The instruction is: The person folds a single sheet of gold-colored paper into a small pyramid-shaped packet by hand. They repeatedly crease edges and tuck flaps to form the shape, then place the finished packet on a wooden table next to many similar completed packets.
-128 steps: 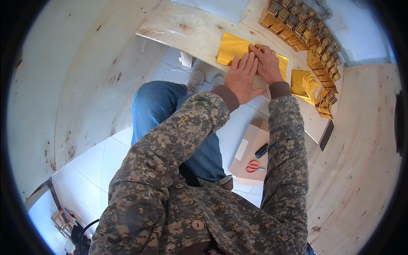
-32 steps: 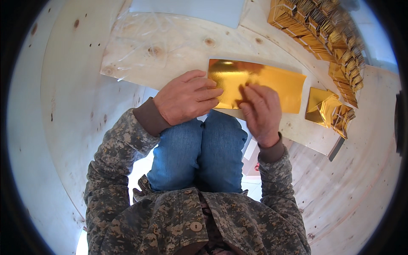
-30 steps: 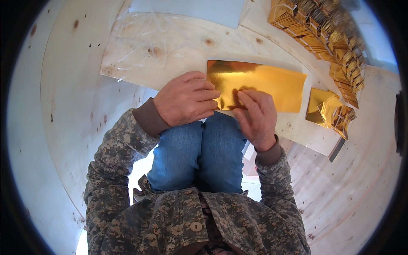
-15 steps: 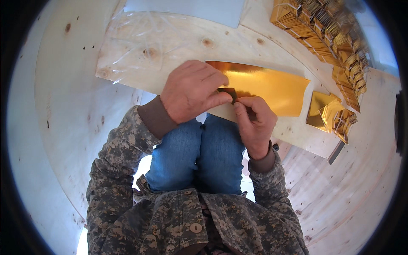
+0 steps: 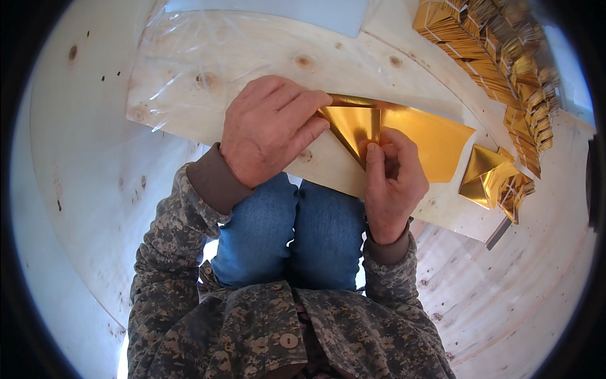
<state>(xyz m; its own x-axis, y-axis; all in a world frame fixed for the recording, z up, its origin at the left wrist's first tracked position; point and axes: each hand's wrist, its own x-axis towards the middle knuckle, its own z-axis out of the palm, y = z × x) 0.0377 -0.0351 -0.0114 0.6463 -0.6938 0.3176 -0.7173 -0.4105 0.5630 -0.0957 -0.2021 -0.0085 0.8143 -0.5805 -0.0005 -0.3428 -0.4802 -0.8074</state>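
On the wooden tabletop (image 5: pixel 366 66), we observe left hand (image 5: pixel 268 129) and right hand (image 5: pixel 396 183) pinching the folded flap (image 5: pixel 356 125) of a gold sheet (image 5: pixel 432 142).

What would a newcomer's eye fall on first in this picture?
Probably the shiny gold sheet on the wooden table, its left end folded over, the left hand at the fold's upper left, the right hand at its lower right. Next, likely the rows of bundled gold pieces, at upper right.
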